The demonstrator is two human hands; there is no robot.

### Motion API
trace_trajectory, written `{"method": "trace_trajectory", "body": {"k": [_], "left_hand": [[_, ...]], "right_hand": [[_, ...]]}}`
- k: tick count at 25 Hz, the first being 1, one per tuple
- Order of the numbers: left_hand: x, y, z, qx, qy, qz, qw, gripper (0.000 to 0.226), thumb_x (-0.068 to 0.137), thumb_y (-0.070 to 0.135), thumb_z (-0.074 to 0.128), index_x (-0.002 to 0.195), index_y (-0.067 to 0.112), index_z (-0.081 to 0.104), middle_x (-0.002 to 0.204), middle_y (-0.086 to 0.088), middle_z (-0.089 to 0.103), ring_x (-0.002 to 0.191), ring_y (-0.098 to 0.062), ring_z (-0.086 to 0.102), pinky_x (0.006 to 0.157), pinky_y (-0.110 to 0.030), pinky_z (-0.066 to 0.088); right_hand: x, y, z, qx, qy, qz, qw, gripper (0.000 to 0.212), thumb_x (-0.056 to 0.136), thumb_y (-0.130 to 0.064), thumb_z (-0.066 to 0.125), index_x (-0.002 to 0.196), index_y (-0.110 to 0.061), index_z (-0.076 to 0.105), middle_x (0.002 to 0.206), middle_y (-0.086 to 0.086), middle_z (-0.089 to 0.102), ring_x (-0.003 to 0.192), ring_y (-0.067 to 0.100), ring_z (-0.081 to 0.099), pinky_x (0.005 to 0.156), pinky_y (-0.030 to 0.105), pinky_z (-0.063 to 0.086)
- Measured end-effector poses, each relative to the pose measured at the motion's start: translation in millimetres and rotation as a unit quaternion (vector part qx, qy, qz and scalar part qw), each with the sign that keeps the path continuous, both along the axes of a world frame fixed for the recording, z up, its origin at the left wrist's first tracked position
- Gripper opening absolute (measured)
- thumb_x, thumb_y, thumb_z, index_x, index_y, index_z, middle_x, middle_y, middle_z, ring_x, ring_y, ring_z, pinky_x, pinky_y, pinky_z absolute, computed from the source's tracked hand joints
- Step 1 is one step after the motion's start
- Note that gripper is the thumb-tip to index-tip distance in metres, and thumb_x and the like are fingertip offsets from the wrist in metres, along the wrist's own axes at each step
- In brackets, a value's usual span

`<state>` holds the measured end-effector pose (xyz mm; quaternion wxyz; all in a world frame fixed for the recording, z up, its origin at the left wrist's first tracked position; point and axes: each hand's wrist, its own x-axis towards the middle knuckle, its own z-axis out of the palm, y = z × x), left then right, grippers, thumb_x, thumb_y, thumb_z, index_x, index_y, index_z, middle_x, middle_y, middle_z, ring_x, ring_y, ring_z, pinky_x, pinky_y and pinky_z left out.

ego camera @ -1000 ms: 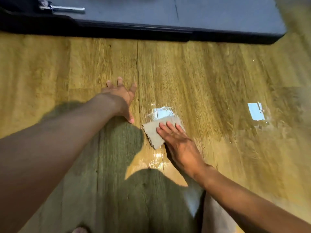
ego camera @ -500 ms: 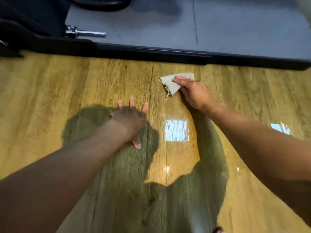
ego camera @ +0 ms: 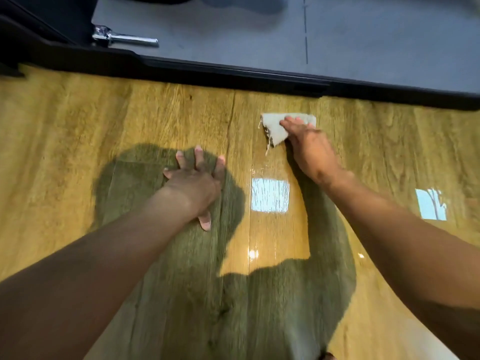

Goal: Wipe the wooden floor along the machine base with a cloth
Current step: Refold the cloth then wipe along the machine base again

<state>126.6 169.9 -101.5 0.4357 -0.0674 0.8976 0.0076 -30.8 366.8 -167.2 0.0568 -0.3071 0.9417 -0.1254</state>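
A small folded beige cloth [ego camera: 275, 127] with a frayed edge lies on the wooden floor [ego camera: 104, 120], a short way in front of the black machine base edge [ego camera: 233, 74]. My right hand [ego camera: 309, 149] presses flat on the cloth's right part, fingers pointing up-left. My left hand [ego camera: 196, 183] rests flat on the floor to the lower left of the cloth, fingers spread, holding nothing.
Behind the black edge lies a grey mat surface [ego camera: 363, 35] with a chrome bar [ego camera: 124, 38] at the left. The floor shows bright window reflections [ego camera: 270, 194] between my arms and at the right. My shadow covers the lower middle of the floor.
My right hand has pushed the cloth from near my body forward to just short of the machine base. The left hand stays planted on the floor.
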Motion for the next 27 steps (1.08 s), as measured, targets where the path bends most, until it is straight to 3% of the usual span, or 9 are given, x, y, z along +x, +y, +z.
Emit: {"method": "trace_trajectory", "body": {"k": [3, 9, 12, 16, 19, 21, 24, 26, 27], "left_hand": [[3.8, -5.3, -1.3, 0.011, 0.019, -0.010, 1.000, 0.138, 0.069, 0.043, 0.080, 0.144, 0.019, -0.034, 0.145, -0.028, -0.036, 0.135, -0.058, -0.017, 0.110, -0.067, 0.015], [2.8, -2.0, -0.3, 0.007, 0.021, -0.010, 1.000, 0.141, 0.066, 0.042, 0.082, 0.142, 0.020, -0.034, 0.148, -0.027, -0.031, 0.137, -0.056, -0.011, 0.109, -0.067, 0.019], [3.2, -2.0, 1.9, 0.001, 0.023, -0.014, 1.000, 0.139, 0.068, 0.044, 0.081, 0.143, 0.021, -0.033, 0.149, -0.026, -0.031, 0.138, -0.056, -0.009, 0.109, -0.067, 0.022], [12.3, -7.5, 2.8, -0.009, 0.046, -0.039, 0.998, 0.138, 0.067, 0.052, 0.079, 0.145, 0.026, -0.032, 0.152, -0.022, -0.029, 0.141, -0.053, -0.006, 0.109, -0.063, 0.026], [14.5, -7.0, 2.6, -0.023, 0.058, -0.072, 0.995, 0.135, 0.068, 0.053, 0.079, 0.146, 0.027, -0.028, 0.154, -0.020, -0.026, 0.142, -0.050, -0.005, 0.109, -0.060, 0.029], [9.7, 4.6, 4.2, -0.014, 0.052, -0.104, 0.993, 0.130, 0.073, 0.037, 0.081, 0.148, 0.028, -0.025, 0.156, -0.018, -0.024, 0.144, -0.046, -0.005, 0.110, -0.059, 0.028], [8.0, 24.4, 4.8, -0.013, 0.036, -0.152, 0.988, 0.125, 0.078, 0.013, 0.078, 0.149, 0.028, -0.023, 0.156, -0.022, -0.022, 0.145, -0.045, -0.002, 0.112, -0.055, 0.025], [9.5, 24.4, 7.7, -0.021, 0.048, -0.171, 0.984, 0.125, 0.077, 0.017, 0.079, 0.149, 0.030, -0.022, 0.157, -0.022, -0.019, 0.145, -0.044, 0.001, 0.112, -0.053, 0.024], [11.8, 21.8, 10.3, -0.019, 0.049, -0.173, 0.984, 0.124, 0.077, 0.020, 0.080, 0.149, 0.032, -0.021, 0.157, -0.021, -0.018, 0.145, -0.043, 0.001, 0.112, -0.053, 0.023]], "right_hand": [[-14.8, -19.3, 2.5, -0.024, -0.033, -0.092, 0.995, 0.042, 0.095, -0.004, 0.041, 0.132, -0.021, 0.050, 0.143, 0.003, 0.046, 0.131, 0.029, 0.044, 0.107, 0.050, 0.036], [187.3, 59.9, 21.7, 0.008, -0.041, 0.076, 0.996, 0.068, 0.080, 0.011, 0.057, 0.143, -0.009, 0.037, 0.148, 0.009, 0.038, 0.138, 0.026, 0.032, 0.113, 0.046, 0.029], [158.0, 53.2, 20.4, 0.013, -0.029, 0.057, 0.998, 0.063, 0.085, 0.010, 0.050, 0.142, -0.014, 0.038, 0.147, 0.007, 0.038, 0.134, 0.026, 0.036, 0.106, 0.046, 0.038], [126.7, 21.1, 17.3, 0.019, -0.036, -0.038, 0.998, 0.061, 0.090, 0.013, 0.045, 0.143, -0.017, 0.036, 0.150, 0.006, 0.034, 0.137, 0.025, 0.033, 0.113, 0.038, 0.021], [199.8, 57.8, 17.1, 0.035, -0.017, 0.020, 0.999, 0.082, 0.075, 0.018, 0.057, 0.144, -0.011, 0.026, 0.148, 0.012, 0.036, 0.136, 0.030, 0.035, 0.115, 0.039, 0.019], [249.3, 91.4, 15.0, 0.037, -0.035, 0.075, 0.996, 0.088, 0.071, 0.018, 0.061, 0.146, -0.010, 0.025, 0.151, 0.010, 0.032, 0.140, 0.028, 0.029, 0.117, 0.037, 0.015], [279.2, 116.9, 16.7, 0.032, -0.067, 0.101, 0.992, 0.060, 0.087, 0.002, 0.049, 0.143, -0.015, 0.037, 0.149, 0.003, 0.036, 0.140, 0.020, 0.030, 0.117, 0.035, 0.017], [250.7, 109.6, 27.8, 0.028, -0.074, 0.101, 0.992, 0.050, 0.092, -0.008, 0.036, 0.141, -0.013, 0.042, 0.147, 0.004, 0.040, 0.137, 0.020, 0.034, 0.115, 0.036, 0.024], [227.3, 100.0, 29.7, 0.026, -0.063, 0.082, 0.994, 0.051, 0.091, -0.003, 0.039, 0.141, -0.013, 0.041, 0.148, 0.004, 0.038, 0.136, 0.019, 0.034, 0.114, 0.036, 0.026]]}}
